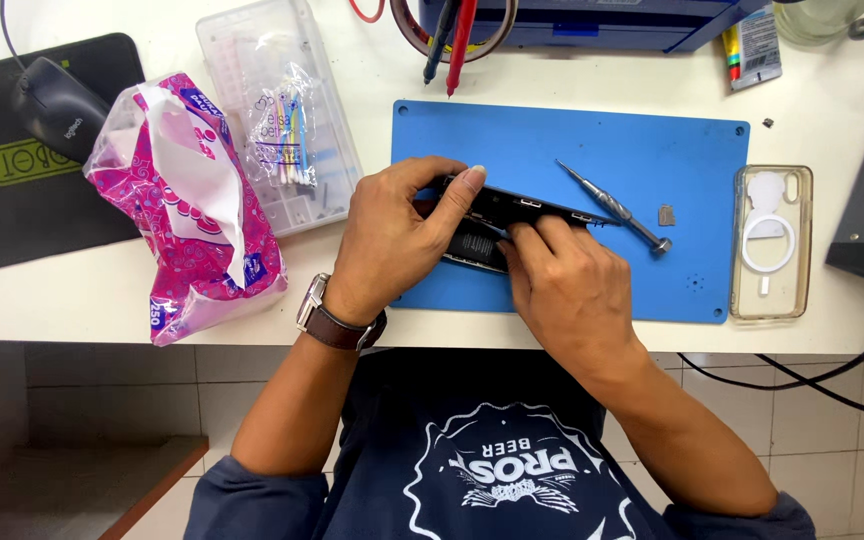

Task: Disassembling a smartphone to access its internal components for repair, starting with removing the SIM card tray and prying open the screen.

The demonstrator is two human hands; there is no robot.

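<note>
A dark opened phone [512, 212] lies on the blue work mat [652, 150], its screen panel lifted on edge above the body. My left hand [392, 240] grips the phone's left end, thumb along the top edge of the panel. My right hand [567, 285] holds the phone from the near side, fingertips pressed on its inner parts. A watch with a brown strap sits on my left wrist. A small metal screwdriver [612, 208] rests on the mat just right of the phone.
A clear phone case [772, 242] lies right of the mat, with a tiny grey part [666, 215] nearby. At left sit a pink plastic bag [187, 200], a clear parts box [282, 110], a mouse [52, 105] on a black pad. Cables hang at the right edge.
</note>
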